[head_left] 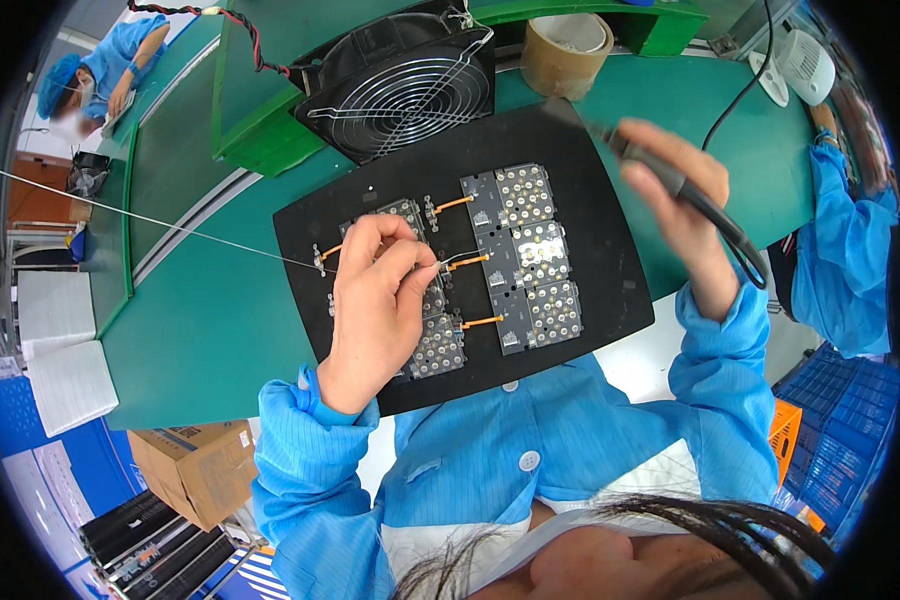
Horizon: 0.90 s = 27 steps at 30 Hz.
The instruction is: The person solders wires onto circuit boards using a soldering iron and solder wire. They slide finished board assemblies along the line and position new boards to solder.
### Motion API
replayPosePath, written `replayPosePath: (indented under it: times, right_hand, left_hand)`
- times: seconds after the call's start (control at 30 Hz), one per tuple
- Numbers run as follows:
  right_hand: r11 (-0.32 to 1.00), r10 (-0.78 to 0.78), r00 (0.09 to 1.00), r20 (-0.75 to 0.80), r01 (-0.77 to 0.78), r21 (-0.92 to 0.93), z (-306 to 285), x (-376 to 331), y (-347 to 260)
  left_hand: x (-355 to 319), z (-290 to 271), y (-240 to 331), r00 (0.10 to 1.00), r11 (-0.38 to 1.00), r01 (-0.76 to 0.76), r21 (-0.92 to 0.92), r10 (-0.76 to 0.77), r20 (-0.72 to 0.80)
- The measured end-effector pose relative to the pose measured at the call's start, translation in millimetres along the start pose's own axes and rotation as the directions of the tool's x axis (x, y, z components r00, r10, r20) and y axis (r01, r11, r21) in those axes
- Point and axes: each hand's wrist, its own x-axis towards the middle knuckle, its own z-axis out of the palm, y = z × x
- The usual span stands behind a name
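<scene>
My left hand (375, 310) is over the left column of circuit boards, thumb and forefinger pinching a thin solder wire (170, 222). Its long tail runs out to the far left, while the short end pokes out by an orange flex strip (467, 262). In my right hand (682, 215) is a soldering iron (672, 180) with a dark handle, raised over the right edge of the black mat (615, 275); its tip is smeared by motion. Several boards with round silvery parts (538, 255) lie on the mat in two columns. My left hand hides part of the left column.
A black fan with a wire guard (400, 108) stands behind the mat. Beside it is a roll of brown tape (567, 58). A black cable (740, 85) crosses the green table (200, 350) at right. Co-workers in blue sit at far left and right.
</scene>
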Motion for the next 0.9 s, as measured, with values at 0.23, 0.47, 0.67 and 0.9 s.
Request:
replayPosePath:
  times: [0.23, 0.47, 0.67, 0.9]
  right_hand:
    - [0.948, -0.087, 0.958, 0.273, -0.004, 0.318, 16, -29, -33]
    - [0.947, -0.096, 0.963, 0.251, 0.011, 0.320, 26, -34, -31]
    - [0.949, -0.097, 0.960, 0.261, 0.010, 0.314, 27, -35, -32]
    - [0.948, -0.095, 0.964, 0.248, 0.011, 0.319, 27, -36, -31]
  left_hand:
    - [-4, 1, 7, 0.997, 0.984, -0.079, 0.161, 0.081, -0.005]
    - [-8, 3, 8, 0.995, 0.980, -0.093, 0.178, 0.097, -0.012]
    - [-7, 6, 7, 0.995, 0.981, -0.096, 0.169, 0.100, -0.017]
    - [-2, 14, 10, 0.989, 0.970, -0.146, 0.194, 0.151, -0.009]
